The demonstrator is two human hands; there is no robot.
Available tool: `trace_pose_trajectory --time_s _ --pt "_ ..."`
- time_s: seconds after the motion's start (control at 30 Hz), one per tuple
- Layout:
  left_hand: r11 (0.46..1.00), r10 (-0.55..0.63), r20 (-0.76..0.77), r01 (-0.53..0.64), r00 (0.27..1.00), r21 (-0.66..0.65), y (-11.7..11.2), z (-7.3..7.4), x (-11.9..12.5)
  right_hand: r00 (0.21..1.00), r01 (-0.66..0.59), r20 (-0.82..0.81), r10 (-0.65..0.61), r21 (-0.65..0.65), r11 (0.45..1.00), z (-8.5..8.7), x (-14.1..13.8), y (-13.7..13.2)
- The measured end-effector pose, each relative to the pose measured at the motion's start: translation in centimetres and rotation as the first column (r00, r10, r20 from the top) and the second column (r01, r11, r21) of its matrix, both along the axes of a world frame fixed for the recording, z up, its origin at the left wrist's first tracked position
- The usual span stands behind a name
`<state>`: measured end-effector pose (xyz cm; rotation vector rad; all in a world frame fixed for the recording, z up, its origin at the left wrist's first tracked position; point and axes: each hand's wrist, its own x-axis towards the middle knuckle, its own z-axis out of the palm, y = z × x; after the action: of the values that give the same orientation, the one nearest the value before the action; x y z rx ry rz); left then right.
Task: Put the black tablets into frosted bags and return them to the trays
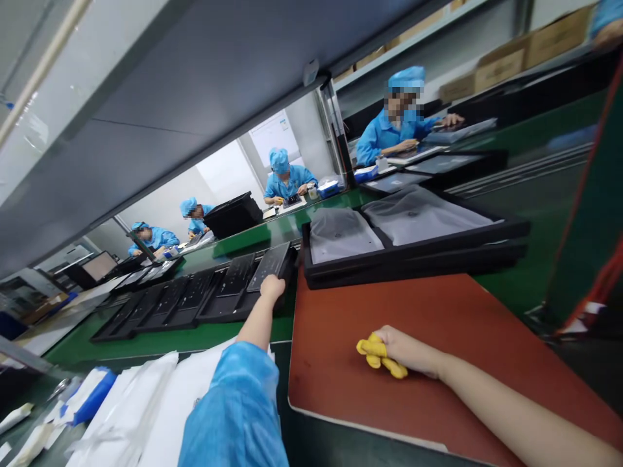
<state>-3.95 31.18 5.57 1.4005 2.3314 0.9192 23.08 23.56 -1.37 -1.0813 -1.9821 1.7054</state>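
Observation:
My left hand (pixel 272 287) reaches forward to a row of black trays, closed at the near corner of a dark flat panel (pixel 269 264). Its fingertips are hidden behind the hand. The panel rests at the right end of the black tray (pixel 221 310), and I cannot tell whether it is lifted. Over the reddish-brown mat (pixel 341 395) is my right hand (pixel 402 350). Yellow finger cots (pixel 374 353) seem to cover its fingers, which are bent and spread apart. Nothing visible lies between them.
Black trays lined with translucent film (pixel 428 217) stand behind the mat. White sheets (pixel 146 402) and a blue-and-white packet (pixel 90 395) lie at lower left. A grey shelf (pixel 195 97) slants overhead. Several people in blue work across the green bench (pixel 243 240); a black tray stack (pixel 233 215) stands there.

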Motion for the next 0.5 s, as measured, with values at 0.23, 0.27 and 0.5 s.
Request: trace_pose_trajectory --time_s 0.23,0.27,0.5 --pt "0.978 -0.202 -0.090 0.197 0.975 -0.060 -16.2 5.1 -2.6 0.994 0.020 -0.107 -0.017 0.024 1.000 0.2 -0.2 0.6" --pt "0.972 -0.232 -0.092 0.227 0.968 -0.059 -18.8 5.2 -2.8 0.991 0.036 -0.130 -0.033 0.025 0.999 0.3 -0.1 0.5" --pt "0.934 -0.352 -0.178 0.333 0.919 -0.127 -31.1 3.8 0.0 0.852 -0.396 -0.489 0.184 -0.375 0.838 0.2 -3.7 -8.8"
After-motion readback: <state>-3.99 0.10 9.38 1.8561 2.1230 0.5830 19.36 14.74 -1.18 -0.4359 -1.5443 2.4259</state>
